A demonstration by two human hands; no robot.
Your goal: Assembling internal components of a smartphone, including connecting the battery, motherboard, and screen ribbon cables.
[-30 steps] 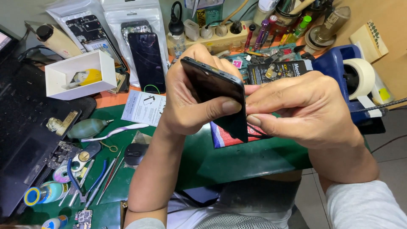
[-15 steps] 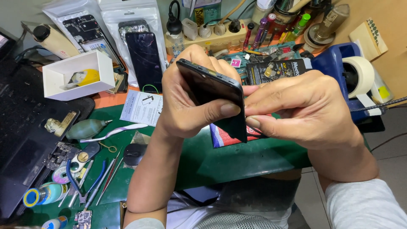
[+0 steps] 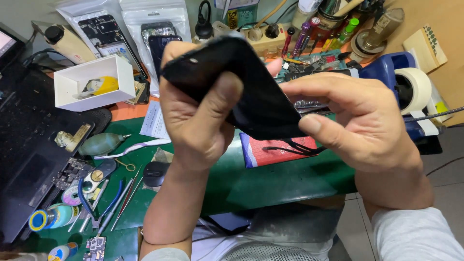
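Observation:
A black smartphone (image 3: 251,92) is raised close in front of the camera, above a green work mat (image 3: 270,179). My left hand (image 3: 198,121) wraps around its upper left part, thumb pressed on the dark face. My right hand (image 3: 357,121) pinches the phone's lower right corner between thumb and fingers. Thin black wires (image 3: 295,149) hang just below that corner.
A red and blue card (image 3: 270,150) lies on the mat under the phone. Pliers, tweezers and a rubber air blower (image 3: 101,143) are at the left, beside a black laptop (image 3: 29,159). A white box (image 3: 94,82), bagged phone parts, a power strip and a tape dispenser (image 3: 411,89) line the back.
Both hands have lifted the phone closer to the camera and tilted it flatter. The grip of each hand on it is unchanged.

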